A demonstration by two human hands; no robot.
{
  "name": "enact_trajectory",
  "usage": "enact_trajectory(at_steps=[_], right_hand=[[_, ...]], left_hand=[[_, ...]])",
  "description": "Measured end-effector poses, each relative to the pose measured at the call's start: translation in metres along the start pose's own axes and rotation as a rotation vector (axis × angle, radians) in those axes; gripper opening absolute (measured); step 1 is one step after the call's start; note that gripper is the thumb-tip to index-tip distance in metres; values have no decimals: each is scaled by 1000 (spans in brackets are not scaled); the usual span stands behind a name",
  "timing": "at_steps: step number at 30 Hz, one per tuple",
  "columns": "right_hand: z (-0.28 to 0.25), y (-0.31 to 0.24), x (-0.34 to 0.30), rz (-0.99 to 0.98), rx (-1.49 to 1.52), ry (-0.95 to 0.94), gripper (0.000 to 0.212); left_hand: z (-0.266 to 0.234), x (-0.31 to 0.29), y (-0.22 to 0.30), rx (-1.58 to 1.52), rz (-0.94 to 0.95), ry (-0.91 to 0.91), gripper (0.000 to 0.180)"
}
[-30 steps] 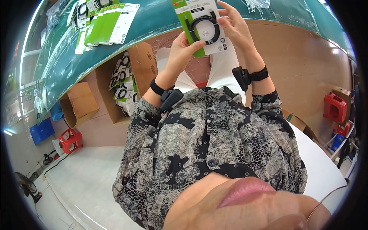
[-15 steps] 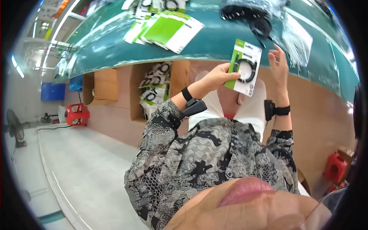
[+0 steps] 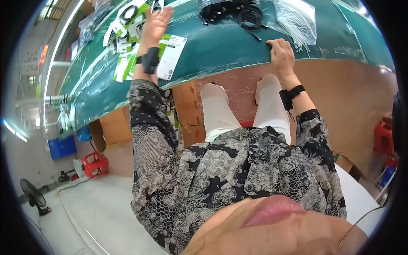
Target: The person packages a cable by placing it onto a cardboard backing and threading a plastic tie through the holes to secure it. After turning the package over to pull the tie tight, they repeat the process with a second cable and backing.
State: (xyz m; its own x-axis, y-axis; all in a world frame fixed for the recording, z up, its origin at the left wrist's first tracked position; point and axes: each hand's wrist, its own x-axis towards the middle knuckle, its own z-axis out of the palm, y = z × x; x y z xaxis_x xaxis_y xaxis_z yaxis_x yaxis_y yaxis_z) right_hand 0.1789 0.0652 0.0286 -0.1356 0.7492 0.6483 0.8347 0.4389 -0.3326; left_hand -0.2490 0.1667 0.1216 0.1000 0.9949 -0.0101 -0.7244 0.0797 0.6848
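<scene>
My left hand (image 3: 156, 27) is over a pile of packaged cables (image 3: 128, 15) at the far left of the table, palm showing and fingers stretched out, with nothing seen in it. Beside that wrist lie green and white backing cards (image 3: 172, 57), partly covered by the forearm. Resting at the table's front edge, my right hand (image 3: 282, 57) has its fingers curled in, and nothing shows in them. Just beyond it are coiled black cables (image 3: 250, 19) and a clear bag of thin white strips (image 3: 295, 21). My left arm hides part of the pile.
The green tabletop (image 3: 212, 53) curves across the far side. Below it stand cardboard boxes (image 3: 191, 110), one partly hidden by my left sleeve. Red stools (image 3: 94, 165), a blue bin (image 3: 62, 147) and a black fan (image 3: 34, 193) stand on the floor.
The packaged cable card has left my left hand, which moved far left over the pile and opened. My right hand came down onto the table edge, its fingers now curled. The view shifted.
</scene>
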Motion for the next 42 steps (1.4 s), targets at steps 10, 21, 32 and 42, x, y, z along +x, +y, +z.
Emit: enact_trajectory(at_steps=[10, 21, 32, 42], right_hand=[[0, 8, -4, -45, 10, 47, 22], [-17, -9, 4, 606, 1353, -278, 25], [-68, -74, -22, 503, 1733, -75, 38], [-78, -88, -33, 427, 1219, -129, 40]], left_hand=[[95, 35, -212, 2175, 828, -514, 25], [162, -73, -224, 1663, 798, -507, 20], [153, -197, -234, 1239, 922, -146, 25], [155, -181, -203, 427, -20, -95, 23]])
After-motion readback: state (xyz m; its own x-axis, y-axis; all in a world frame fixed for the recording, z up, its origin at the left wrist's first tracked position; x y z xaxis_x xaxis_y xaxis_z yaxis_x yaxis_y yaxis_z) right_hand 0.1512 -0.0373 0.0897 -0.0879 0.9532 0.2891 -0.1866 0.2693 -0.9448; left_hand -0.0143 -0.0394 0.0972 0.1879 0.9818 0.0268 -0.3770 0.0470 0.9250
